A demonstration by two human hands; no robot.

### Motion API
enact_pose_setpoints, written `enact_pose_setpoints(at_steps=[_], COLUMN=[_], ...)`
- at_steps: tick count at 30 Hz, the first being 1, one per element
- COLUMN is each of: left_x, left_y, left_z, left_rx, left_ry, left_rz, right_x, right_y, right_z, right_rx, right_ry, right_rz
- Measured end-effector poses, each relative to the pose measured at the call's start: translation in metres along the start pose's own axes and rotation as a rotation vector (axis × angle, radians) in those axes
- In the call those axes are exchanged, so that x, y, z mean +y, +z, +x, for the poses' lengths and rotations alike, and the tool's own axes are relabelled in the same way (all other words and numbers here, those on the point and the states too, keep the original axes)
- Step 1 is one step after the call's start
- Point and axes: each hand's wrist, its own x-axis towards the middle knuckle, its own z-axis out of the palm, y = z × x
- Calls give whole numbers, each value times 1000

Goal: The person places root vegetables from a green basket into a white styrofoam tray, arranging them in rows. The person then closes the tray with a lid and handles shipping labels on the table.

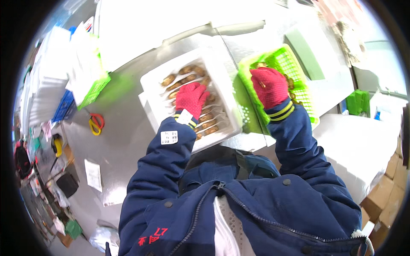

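My left hand [191, 100], in a red glove, rests palm down over a white foam box [229, 123]. Its fingers are apart, and nothing shows held in them. Rows of brown produce pieces [208, 124], exact kind unclear, lie in the box between thin white sheets [221, 116]. My right hand [270, 87], also red-gloved, reaches into a bright green plastic basket [306, 99]. Beyond its fingers a brown piece [261, 65] shows; the glove hides whether I grip it. More brown pieces [292, 91] lie in the basket to the right of that hand.
Red-and-yellow scissors [96, 124] and a white paper [93, 175] lie on the metal table [118, 144] at left. Further left stand stacked white foam boxes [48, 86], a blue crate [64, 105] and a green basket [94, 91]. Cardboard boxes [381, 195] are at lower right.
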Motion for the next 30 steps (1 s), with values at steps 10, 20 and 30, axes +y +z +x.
enact_pose_setpoints(at_steps=[10,20,30], left_x=[6,8,7], left_y=[21,21,23], left_z=[-2,2,2], left_rx=[-129,-271,-175], left_ry=[117,1,-31], left_rz=[270,123,169], right_x=[112,116,69], right_y=[-82,-56,-11], right_z=[-103,-149,-123], right_rx=[123,-302,-576], right_ry=[530,594,475], right_rz=[-1,100,-224])
